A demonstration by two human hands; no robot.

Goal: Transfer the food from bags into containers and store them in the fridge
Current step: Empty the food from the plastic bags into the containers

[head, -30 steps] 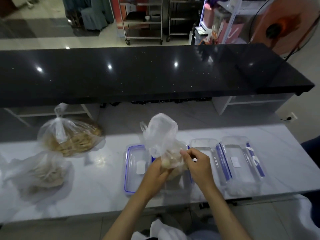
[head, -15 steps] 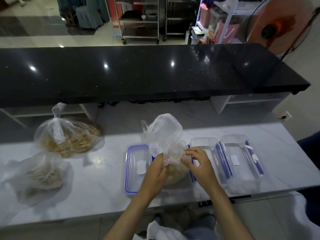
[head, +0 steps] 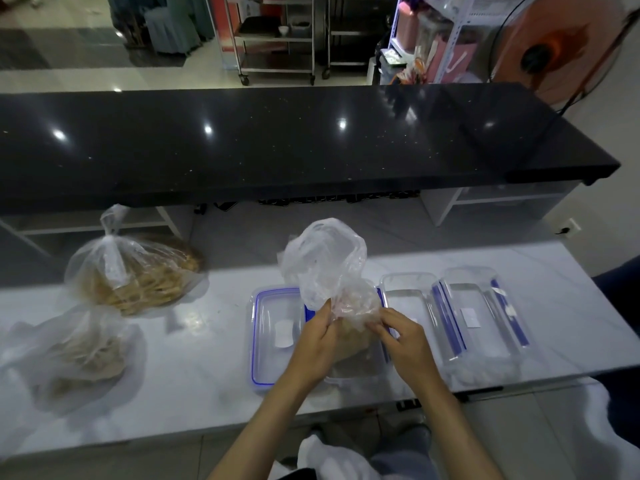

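**Hands lower the opened bag into the container**

The left hand point(head: 320, 336) and right hand point(head: 403, 342) both pinch the clear plastic bag point(head: 325, 268) at its neck, fingers closed on the film from either side. A second ago the bag's food-filled belly hung above the counter; now it has sunk into the open container point(head: 360, 370) in front of the person, so the emptying step looks under way. The bag stands roughly upright, long axis vertical, loose mouth pointing up and away, belly down. On the white counter point(head: 207, 358) two more tied bags, one at the far left point(head: 138, 271) and one nearer point(head: 76, 351), wait. A blue-rimmed lid point(head: 273, 334) lies touching the container's left side; empty containers point(head: 478, 320) sit to the right.
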